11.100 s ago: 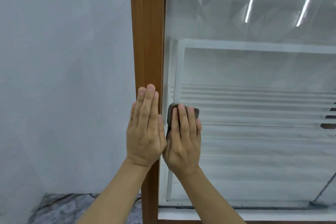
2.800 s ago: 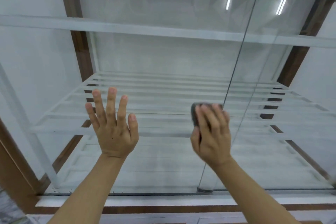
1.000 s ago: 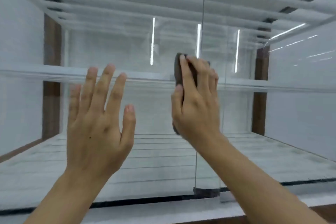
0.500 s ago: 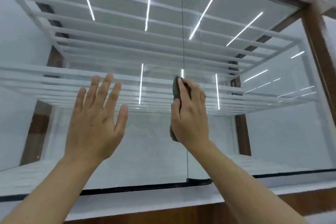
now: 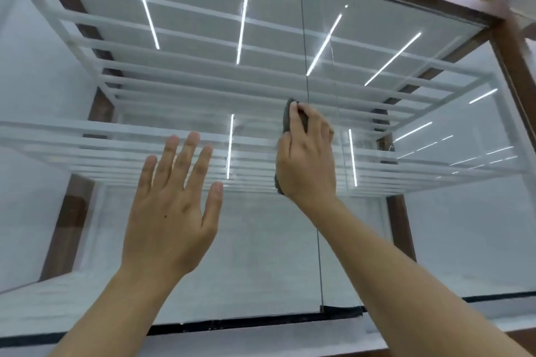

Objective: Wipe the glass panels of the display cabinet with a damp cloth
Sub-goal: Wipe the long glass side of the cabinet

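The display cabinet has a brown wooden frame [image 5: 515, 72] and two glass panels that meet at a vertical seam [image 5: 319, 255]. My right hand [image 5: 307, 159] grips a folded grey cloth [image 5: 286, 117] and presses it on the glass just left of the seam, level with the middle shelf. Only the cloth's left edge shows past my fingers. My left hand [image 5: 171, 211] is raised with fingers straight and spread, palm toward the left glass panel [image 5: 217, 264]. Whether it touches the glass is unclear.
White slatted shelves [image 5: 261, 72] sit behind the glass, with ceiling light strips reflected across them. A dark bottom track [image 5: 232, 324] runs along the base of the panels. The right glass panel [image 5: 449, 235] reaches the wooden corner post.
My view has tilted further up toward the cabinet top. Both hands have moved up the glass, the right one carrying the cloth along the seam.
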